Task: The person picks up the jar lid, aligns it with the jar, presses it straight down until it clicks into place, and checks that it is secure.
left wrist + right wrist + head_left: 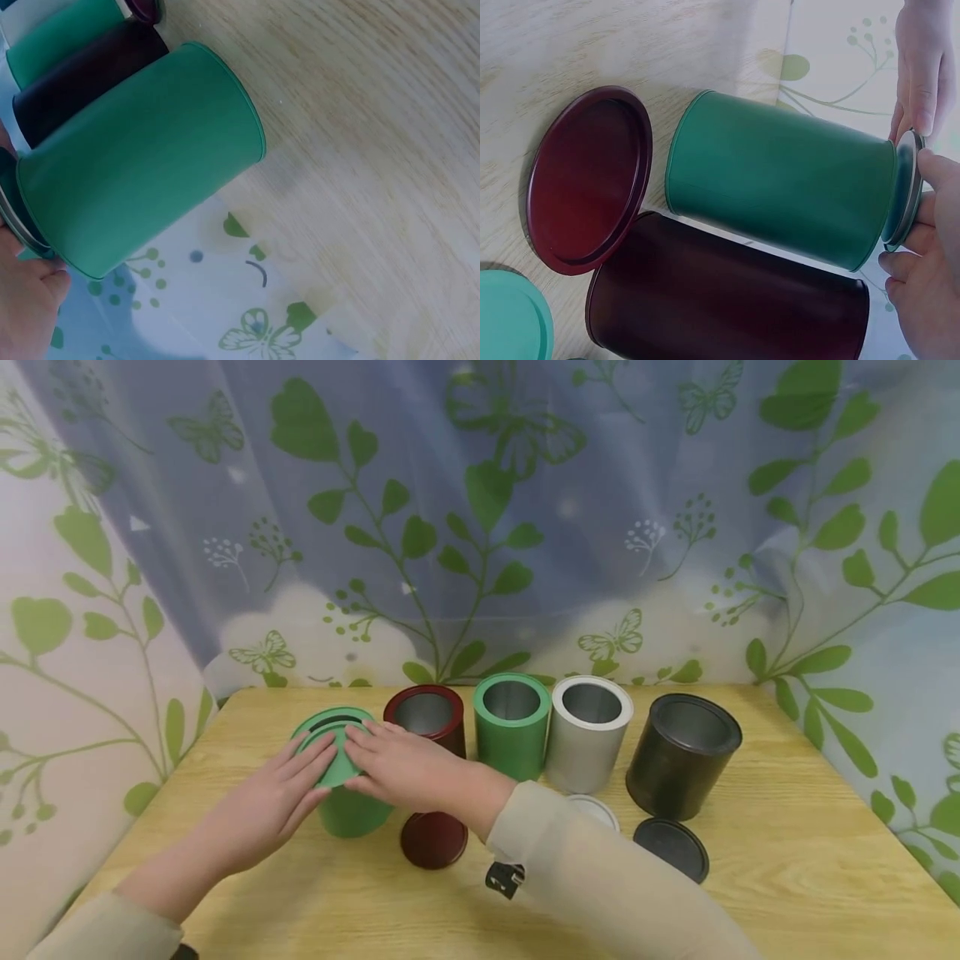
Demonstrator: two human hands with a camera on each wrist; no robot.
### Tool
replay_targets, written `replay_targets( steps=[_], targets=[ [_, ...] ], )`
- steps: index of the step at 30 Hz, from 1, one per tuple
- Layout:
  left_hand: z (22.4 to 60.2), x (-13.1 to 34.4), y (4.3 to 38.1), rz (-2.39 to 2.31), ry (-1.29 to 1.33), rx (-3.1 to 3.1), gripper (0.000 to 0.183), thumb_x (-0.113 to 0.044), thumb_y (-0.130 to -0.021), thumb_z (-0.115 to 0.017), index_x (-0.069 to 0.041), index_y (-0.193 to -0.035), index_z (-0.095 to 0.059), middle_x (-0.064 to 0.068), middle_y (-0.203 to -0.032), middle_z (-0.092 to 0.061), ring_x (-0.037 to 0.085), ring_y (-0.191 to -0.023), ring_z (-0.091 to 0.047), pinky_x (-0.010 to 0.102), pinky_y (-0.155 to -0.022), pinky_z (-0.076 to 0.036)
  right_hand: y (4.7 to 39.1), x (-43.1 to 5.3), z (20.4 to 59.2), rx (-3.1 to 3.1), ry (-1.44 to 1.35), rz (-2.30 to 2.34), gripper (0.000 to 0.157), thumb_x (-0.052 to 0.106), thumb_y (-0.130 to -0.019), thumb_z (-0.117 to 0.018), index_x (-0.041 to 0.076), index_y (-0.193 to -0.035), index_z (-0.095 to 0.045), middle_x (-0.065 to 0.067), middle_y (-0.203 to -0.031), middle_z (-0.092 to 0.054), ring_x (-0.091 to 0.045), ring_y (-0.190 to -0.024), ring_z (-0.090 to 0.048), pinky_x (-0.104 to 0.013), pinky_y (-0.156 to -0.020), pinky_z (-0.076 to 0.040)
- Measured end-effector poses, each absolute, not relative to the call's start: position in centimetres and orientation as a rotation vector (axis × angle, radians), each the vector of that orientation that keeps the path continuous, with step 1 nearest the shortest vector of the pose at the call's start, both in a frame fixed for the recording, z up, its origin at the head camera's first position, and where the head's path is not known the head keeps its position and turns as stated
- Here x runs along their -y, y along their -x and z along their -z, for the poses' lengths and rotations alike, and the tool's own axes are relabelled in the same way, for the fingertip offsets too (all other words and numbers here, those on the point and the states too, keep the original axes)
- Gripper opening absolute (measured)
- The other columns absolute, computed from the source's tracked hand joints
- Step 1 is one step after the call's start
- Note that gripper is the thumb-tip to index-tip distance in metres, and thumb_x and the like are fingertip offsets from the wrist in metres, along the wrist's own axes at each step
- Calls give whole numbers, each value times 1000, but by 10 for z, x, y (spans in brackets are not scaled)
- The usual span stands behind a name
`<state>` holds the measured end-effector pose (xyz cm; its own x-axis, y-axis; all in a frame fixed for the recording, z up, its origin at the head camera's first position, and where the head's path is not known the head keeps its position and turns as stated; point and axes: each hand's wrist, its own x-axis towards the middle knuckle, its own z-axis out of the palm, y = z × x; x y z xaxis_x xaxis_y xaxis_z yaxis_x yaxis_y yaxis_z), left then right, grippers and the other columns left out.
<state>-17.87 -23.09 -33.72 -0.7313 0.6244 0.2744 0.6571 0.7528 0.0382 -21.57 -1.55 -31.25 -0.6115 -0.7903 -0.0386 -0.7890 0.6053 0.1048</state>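
Observation:
A green lid [342, 767] lies tilted over the mouth of the leftmost green can [356, 817], with a dark gap along the far rim. My left hand [262, 803] pinches the lid from its left side, fingers stretched across the top and thumb at the near edge. From the right, my right hand [416, 767] holds the same lid, its fingertips close to the left ones. In the right wrist view the lid [907, 187] stands slightly off the can's rim, between the thumbs and fingers of both hands. The can stands upright.
Uncovered dark red [450, 737], green [513, 747], white [585, 764] and black [678, 777] cans stand in a row to the right. Before them lie a dark red lid [433, 841], a white lid [596, 810], a black lid [671, 849] and another green lid [510, 319].

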Motion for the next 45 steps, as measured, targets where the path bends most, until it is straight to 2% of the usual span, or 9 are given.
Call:
replay_targets(
  steps=[18, 27, 38, 45],
  targets=[
    [328, 236, 192, 241, 1021, 2810, 52, -25, -100, -45, 1, -143, -33, 17, -149, -27, 43, -134, -20, 57, -103, -26, 230, 22, 310, 2839, -1378, 66, 61, 47, -99, -28, 11, -148, -24, -5, -154, -17, -20, -141, -11, -32, -112, -11],
    [328, 240, 199, 296, 995, 2891, 53, -29, -101, -41, -2, -145, -31, 16, -150, -25, 42, -136, -16, 57, -104, -23, 235, 25, 309, 2855, -1387, 24, 60, 46, -100, -28, 11, -148, -25, -5, -153, -18, -20, -141, -11, -30, -112, -8],
    [326, 243, 205, 354, 983, 2942, 55, -35, -101, -36, -4, -146, -28, 15, -151, -22, 42, -137, -13, 59, -103, -22, 241, 29, 309, 2931, -1386, -41, 59, 45, -100, -26, 12, -149, -22, -4, -154, -14, -20, -141, -8, -31, -112, -10],
    [323, 241, 206, 384, 976, 2971, 56, -37, -101, -35, -3, -146, -27, 15, -152, -20, 41, -138, -11, 59, -104, -21, 243, 31, 306, 3011, -1385, -124, 58, 43, -100, -29, 13, -149, -21, -4, -154, -13, -19, -141, -5, -28, -112, -7]
  ],
)
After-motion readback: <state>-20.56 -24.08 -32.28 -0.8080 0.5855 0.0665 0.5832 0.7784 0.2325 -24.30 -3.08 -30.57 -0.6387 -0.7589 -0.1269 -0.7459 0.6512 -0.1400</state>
